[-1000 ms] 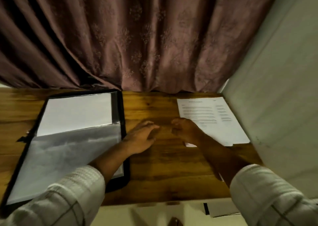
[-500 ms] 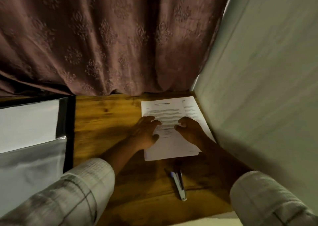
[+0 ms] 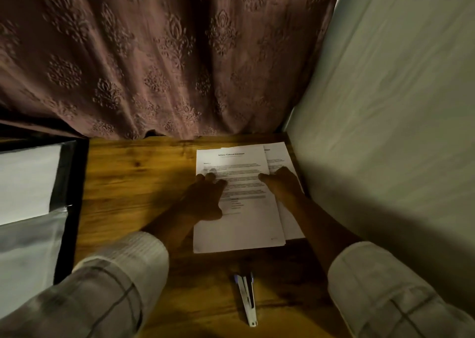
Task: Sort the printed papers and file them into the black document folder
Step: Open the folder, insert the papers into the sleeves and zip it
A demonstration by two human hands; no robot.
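Presently, left hand point(image 3: 205, 199) and right hand point(image 3: 282, 186) press flat, fingers extended, on the fanned printed papers point(image 3: 244, 227) on the table point(image 3: 128, 183); black document folder point(image 3: 73, 183) lies open, well apart.

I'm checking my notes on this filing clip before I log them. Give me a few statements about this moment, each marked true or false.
1. The left hand and right hand both rest on the printed papers. True.
2. The stapler lies on top of the papers. False: it lies on the table, nearer the person and apart from them.
3. The black document folder is closed. False: it lies open at the left, with a white sheet in it.
4. The top sheet is shifted left of the lower sheet. True.
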